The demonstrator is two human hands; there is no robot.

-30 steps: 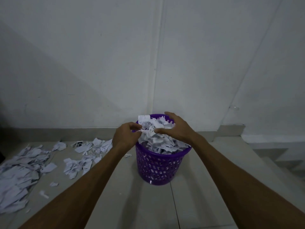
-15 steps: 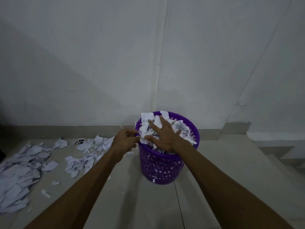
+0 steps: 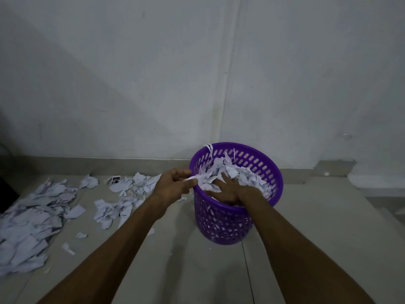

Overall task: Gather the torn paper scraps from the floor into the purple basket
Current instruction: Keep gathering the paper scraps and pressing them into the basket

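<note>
The purple basket stands on the floor near the wall, holding a heap of white paper scraps. My right hand lies flat, fingers spread, pressed down on the scraps inside the basket. My left hand is at the basket's left rim, fingers pinched on a paper scrap that hangs over the rim. More torn scraps lie on the floor to the left, in a large pile and a smaller patch.
A white wall rises right behind the basket, with a low grey skirting along its foot. Loose single scraps dot the tiled floor. At the right a step edge drops away.
My right hand has pushed deeper into the basket, and the scraps have sunk below the rim. The left hand stays at the rim, now pinching a scrap.
</note>
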